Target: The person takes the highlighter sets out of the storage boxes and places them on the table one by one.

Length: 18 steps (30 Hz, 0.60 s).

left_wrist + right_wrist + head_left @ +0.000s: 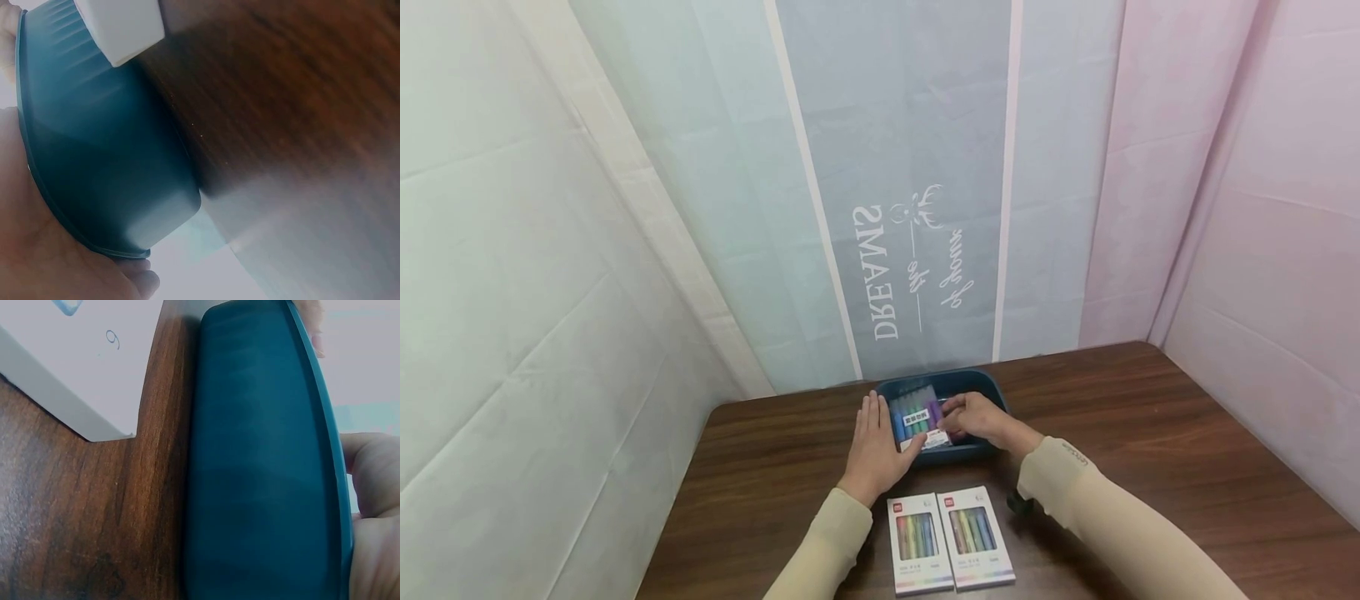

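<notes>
A dark blue plastic bin (1000, 392) stands at the back of the table. Inside it, a clear pack of coloured markers (916, 400) with a white label leans at the left. My left hand (876, 450) lies along the bin's left end, fingers straight, thumb reaching over the front rim to the pack's lower edge. With bent fingers my right hand (981, 419) pinches the pack's right edge beside the purple marker; its fingertips are partly hidden. Both wrist views show the bin's outer wall (106, 156), with part of each hand at the rim.
Two white boxes of coloured pens, a left one (917, 546) and a right one (976, 540), lie side by side in front of the bin. Close behind the bin hangs a printed curtain (917, 125). The brown wooden table (1150, 450) extends to both sides.
</notes>
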{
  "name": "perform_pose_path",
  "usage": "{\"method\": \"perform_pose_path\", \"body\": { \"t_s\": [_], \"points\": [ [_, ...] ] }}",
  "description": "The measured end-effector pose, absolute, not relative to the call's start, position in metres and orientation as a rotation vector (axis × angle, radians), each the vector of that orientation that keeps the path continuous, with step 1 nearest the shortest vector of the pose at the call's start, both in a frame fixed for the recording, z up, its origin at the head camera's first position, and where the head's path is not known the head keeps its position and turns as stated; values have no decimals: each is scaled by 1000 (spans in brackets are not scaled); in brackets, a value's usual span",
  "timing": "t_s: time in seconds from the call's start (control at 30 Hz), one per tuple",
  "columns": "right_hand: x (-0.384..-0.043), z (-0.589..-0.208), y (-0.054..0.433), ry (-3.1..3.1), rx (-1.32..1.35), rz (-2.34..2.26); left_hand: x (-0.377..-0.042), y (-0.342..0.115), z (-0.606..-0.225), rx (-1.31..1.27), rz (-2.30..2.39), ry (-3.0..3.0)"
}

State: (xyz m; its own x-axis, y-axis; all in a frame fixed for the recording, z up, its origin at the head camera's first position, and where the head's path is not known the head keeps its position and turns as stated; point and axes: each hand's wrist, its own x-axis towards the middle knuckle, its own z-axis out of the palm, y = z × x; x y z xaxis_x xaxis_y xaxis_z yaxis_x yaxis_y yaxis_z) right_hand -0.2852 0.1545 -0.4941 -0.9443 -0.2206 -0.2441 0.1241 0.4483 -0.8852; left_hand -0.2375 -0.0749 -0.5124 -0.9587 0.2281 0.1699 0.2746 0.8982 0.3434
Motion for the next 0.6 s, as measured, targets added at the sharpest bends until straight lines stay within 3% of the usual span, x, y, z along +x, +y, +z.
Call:
{"method": "perform_pose_path", "body": {
  "t_s": [0.6],
  "points": [
    [-286, -492, 155, 2396, -74, -1462, -239, -76, -513, -402, -556, -2920]
  ]
}}
